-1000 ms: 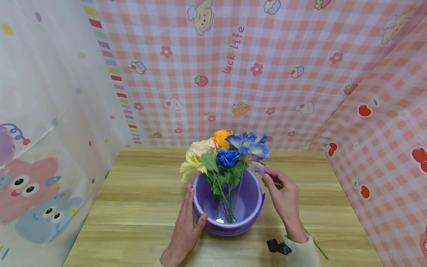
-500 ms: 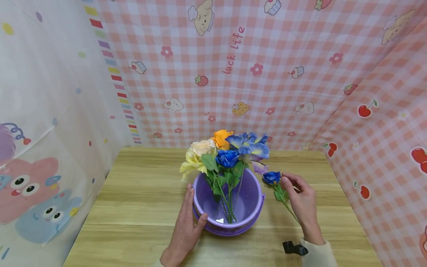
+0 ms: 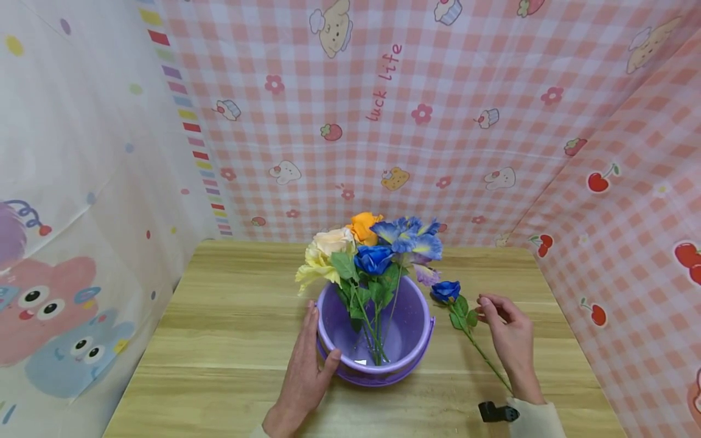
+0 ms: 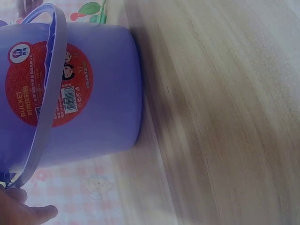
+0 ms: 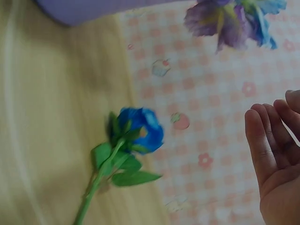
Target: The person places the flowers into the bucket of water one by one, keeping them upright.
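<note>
My left hand [image 3: 303, 371] rests on the left side and rim of a purple bucket [image 3: 412, 325], fingers straight along it. In the left wrist view the bucket's wall [image 4: 110, 93] shows a red label and a hanging handle. To the right of the bucket, a blue rose [image 3: 446, 291] with a green leafy stem lies on the table. Beside that rose's leaves and stem, my right hand [image 3: 513, 337] hovers with loosely bent fingers. The right wrist view shows this hand [image 5: 276, 154] holding nothing, apart from the rose [image 5: 149, 131].
Several artificial flowers lean in the bucket: an orange rose [image 3: 364, 228], a peach rose [image 3: 333, 241], a yellow flower [image 3: 316, 267], another blue rose [image 3: 374, 260] and a blue-purple iris [image 3: 408, 234]. Checked cloth [image 3: 460, 146] hangs behind the wooden table [image 3: 235, 316].
My right hand has moved right and toward me from the iris, past the blue rose on the table, and drawn away from its head. My left hand and the bucket have stayed put.
</note>
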A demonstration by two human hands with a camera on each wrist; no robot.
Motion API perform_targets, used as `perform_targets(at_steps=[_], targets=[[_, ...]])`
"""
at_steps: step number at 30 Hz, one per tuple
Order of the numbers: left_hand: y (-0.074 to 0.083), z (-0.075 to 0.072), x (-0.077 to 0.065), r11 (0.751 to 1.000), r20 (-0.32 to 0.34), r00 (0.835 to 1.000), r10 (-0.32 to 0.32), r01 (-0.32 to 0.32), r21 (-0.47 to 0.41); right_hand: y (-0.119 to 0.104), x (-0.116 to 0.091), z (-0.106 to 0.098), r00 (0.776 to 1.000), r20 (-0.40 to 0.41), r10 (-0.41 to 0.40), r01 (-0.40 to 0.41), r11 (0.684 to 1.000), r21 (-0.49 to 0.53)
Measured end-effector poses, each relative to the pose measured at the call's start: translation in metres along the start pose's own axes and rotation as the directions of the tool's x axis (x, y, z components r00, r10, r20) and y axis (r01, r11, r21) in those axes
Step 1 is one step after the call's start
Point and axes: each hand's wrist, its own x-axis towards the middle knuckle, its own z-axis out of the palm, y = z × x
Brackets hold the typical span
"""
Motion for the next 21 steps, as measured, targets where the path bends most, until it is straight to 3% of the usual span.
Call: perform_targets(at_steps=[11,21], targets=[[0.000,-0.002,0.000,1.000,0.024,0.999,-0.024,0.023,0.007,0.037,0.001,-0.022,0.990,0.085,0.114,-0.105,0.989,-0.103],[0.000,-0.002,-0.001,1.000,0.019,1.000,-0.019,0.019,0.014,0.060,0.007,-0.046,0.947,0.252,0.198,-0.122,0.950,-0.288]])
